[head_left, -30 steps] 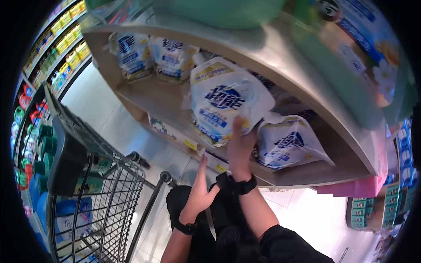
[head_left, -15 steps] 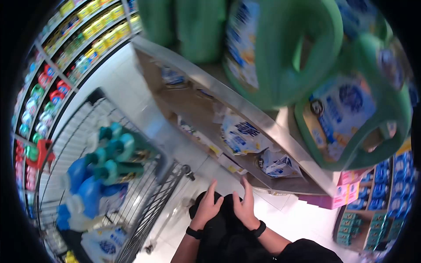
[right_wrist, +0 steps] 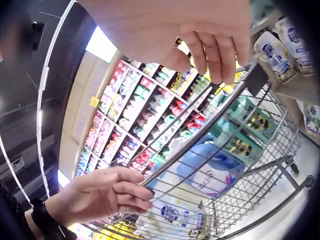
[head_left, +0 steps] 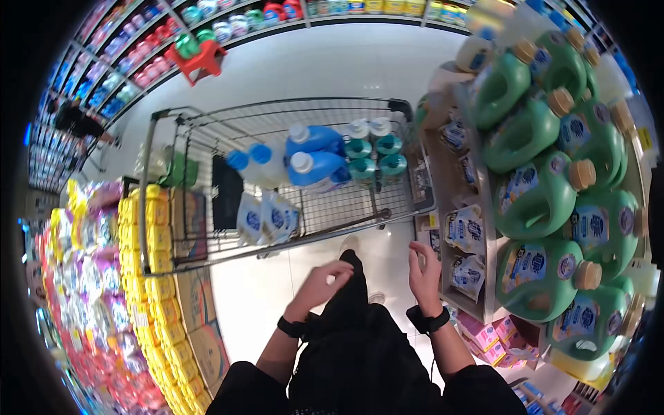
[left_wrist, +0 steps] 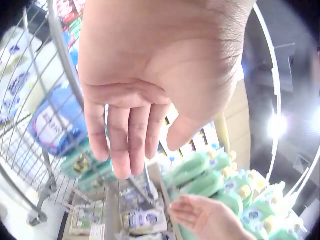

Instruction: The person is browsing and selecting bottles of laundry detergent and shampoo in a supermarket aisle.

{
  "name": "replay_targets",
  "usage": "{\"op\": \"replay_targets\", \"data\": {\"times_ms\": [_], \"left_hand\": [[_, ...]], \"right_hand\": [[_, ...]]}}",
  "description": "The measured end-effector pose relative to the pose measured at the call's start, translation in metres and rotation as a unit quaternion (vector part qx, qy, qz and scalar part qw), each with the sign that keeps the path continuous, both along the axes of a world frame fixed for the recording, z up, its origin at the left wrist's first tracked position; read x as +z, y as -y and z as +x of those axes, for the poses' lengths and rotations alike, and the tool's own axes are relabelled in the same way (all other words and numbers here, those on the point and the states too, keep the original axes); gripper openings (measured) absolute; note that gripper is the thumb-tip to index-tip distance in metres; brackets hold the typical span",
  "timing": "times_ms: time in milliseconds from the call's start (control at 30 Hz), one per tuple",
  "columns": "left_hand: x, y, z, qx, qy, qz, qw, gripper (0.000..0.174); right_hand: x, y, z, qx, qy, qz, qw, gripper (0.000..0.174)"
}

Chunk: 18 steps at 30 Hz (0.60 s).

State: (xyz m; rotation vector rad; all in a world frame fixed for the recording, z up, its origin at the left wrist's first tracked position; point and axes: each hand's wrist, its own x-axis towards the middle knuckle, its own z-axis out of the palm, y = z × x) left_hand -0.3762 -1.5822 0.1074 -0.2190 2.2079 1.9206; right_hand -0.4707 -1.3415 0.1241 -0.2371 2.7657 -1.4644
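Note:
Both hands are empty, held out over the lap between the shopping cart [head_left: 297, 252] and the shelf. My left hand [head_left: 319, 287] has relaxed, slightly bent fingers near the cart's side; close up in the left wrist view, its palm and fingers hang downward. My right hand [head_left: 424, 274] is raised beside the lower shelf, fingers loosely extended, apart from the detergent pouches [head_left: 465, 229] there. In the cart lie white pouches [head_left: 277, 218], blue bottles [head_left: 321, 166] and teal-capped bottles [head_left: 377, 153].
Large green jugs [head_left: 536, 194] crowd the display's top at right. Pink packs [head_left: 487, 339] stand below it. Yellow bottles [head_left: 149, 263] and bagged goods are stacked at left. A red stool [head_left: 200, 62] stands beyond the cart, before long shelves; a person [head_left: 76, 119] is far left.
A second ago my right hand touched a white pouch at the shelf; both hands have since drawn back from it. The head view has turned left and the cart now lies in front.

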Motion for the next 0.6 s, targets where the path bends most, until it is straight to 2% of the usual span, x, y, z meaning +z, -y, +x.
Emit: {"op": "replay_targets", "data": {"times_ms": [33, 167, 233, 300, 367, 400, 467, 533, 600], "left_hand": [[0.017, 0.015, 0.005, 0.057, 0.004, 0.009, 0.998, 0.018], [0.047, 0.092, 0.001, 0.199, -0.061, -0.159, 0.965, 0.019], [0.038, 0.138, -0.019, 0.207, -0.021, -0.212, 0.955, 0.026], [0.004, 0.185, -0.040, 0.129, 0.106, -0.334, 0.927, 0.040], [-0.020, 0.219, -0.071, 0.052, 0.152, -0.407, 0.899, 0.051], [-0.033, 0.236, -0.085, 0.051, 0.162, -0.399, 0.901, 0.051], [-0.058, 0.262, -0.109, -0.085, 0.282, -0.335, 0.895, 0.051], [-0.050, 0.270, -0.127, -0.100, 0.348, -0.306, 0.881, 0.053], [-0.056, 0.272, -0.143, -0.132, 0.410, -0.314, 0.846, 0.055]], "right_hand": [[0.009, 0.012, 0.000, 0.026, -0.013, -0.007, 1.000, 0.018], [0.029, 0.062, -0.006, 0.116, -0.019, 0.000, 0.993, 0.013], [0.024, 0.085, -0.014, 0.126, -0.031, -0.014, 0.991, 0.011], [0.018, 0.106, -0.027, 0.144, -0.047, -0.009, 0.988, 0.009], [-0.006, 0.119, -0.043, 0.148, -0.034, 0.033, 0.988, 0.007], [-0.016, 0.124, -0.053, 0.161, -0.058, 0.059, 0.984, 0.006], [-0.042, 0.129, -0.074, 0.170, -0.066, 0.089, 0.979, 0.006], [-0.065, 0.121, -0.084, 0.155, -0.049, 0.175, 0.971, 0.006], [-0.069, 0.114, -0.087, 0.135, -0.028, 0.190, 0.972, 0.007]]}}
